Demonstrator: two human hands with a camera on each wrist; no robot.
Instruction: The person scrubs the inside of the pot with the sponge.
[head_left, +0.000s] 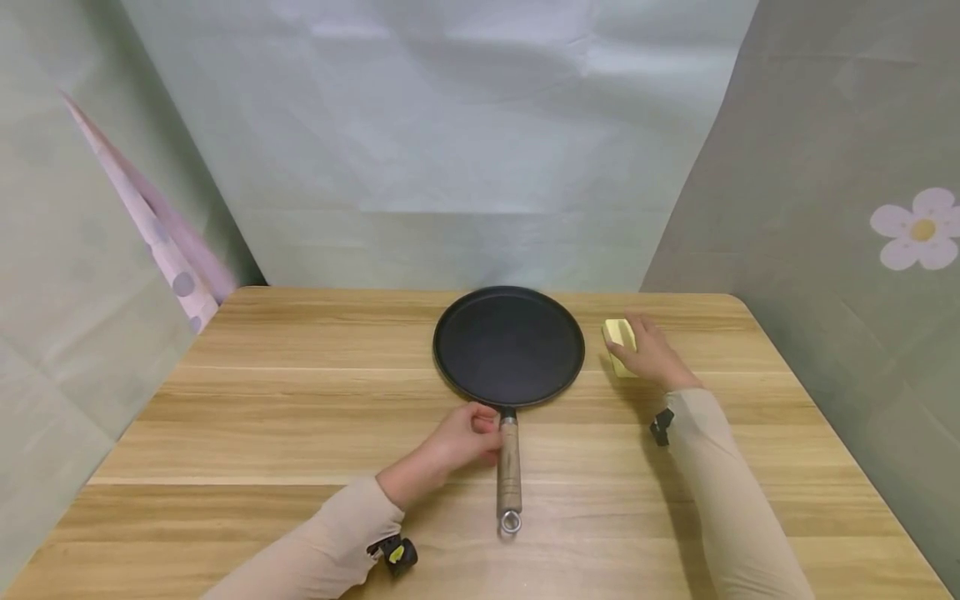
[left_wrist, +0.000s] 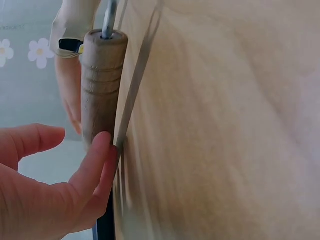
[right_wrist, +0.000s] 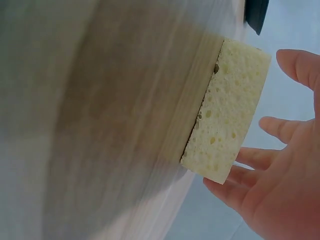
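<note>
A black round flat pan (head_left: pixel 508 346) lies in the middle of the wooden table (head_left: pixel 285 417), its wooden handle (head_left: pixel 509 462) pointing toward me and ending in a metal ring (head_left: pixel 510 522). My left hand (head_left: pixel 480 429) is at the handle's top end beside the pan. In the left wrist view its fingertips (left_wrist: pixel 102 147) touch the side of the handle (left_wrist: pixel 102 85) while the thumb stays apart. A yellow sponge (head_left: pixel 619 340) sits right of the pan. My right hand (head_left: pixel 636 343) rests over it with fingers (right_wrist: pixel 227 185) spread, touching the sponge (right_wrist: pixel 230 110).
Grey-green fabric walls enclose the table on three sides. A pink dotted cloth (head_left: pixel 161 233) hangs at the back left corner. A flower print (head_left: pixel 918 229) marks the right wall. Bare wood stretches to the left of the pan and along the front.
</note>
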